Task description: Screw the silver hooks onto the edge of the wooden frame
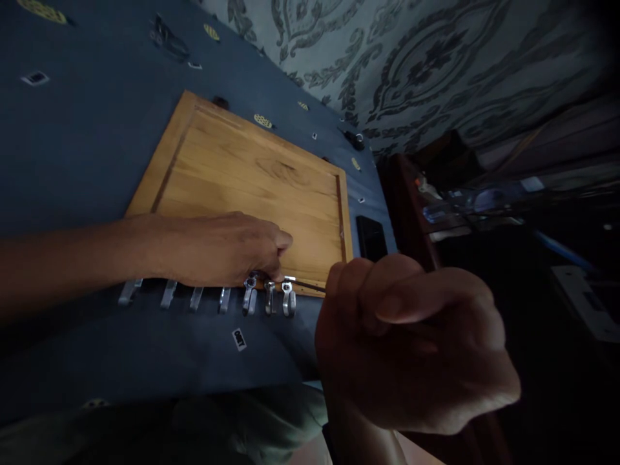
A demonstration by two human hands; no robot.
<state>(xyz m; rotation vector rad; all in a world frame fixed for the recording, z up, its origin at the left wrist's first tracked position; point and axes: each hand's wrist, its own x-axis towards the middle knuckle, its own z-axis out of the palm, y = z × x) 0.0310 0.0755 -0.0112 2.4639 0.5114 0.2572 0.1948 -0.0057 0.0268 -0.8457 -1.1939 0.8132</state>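
Observation:
A framed wooden board [252, 174] lies on the blue patterned cloth, with a row of shiny metal hooks [289, 298] along its near edge. My left hand [227, 248] rests over this edge, its fingers curled and pressed together beside the hooks; what they pinch is hidden. In the foreground my right hand [411, 336] is closed in a fist around a screwdriver, whose handle is covered. The thin dark screwdriver shaft [309, 286] runs from the fist towards the hooks and ends near my left fingertips.
A black phone-like slab [372, 237] lies right of the board. Keys or a small dark object [354, 139] sit near the far cloth edge, and dark glasses-like wire [167, 39] lies at upper left. Patterned fabric [426, 64] rises behind. Clutter [484, 197] fills the dim right side.

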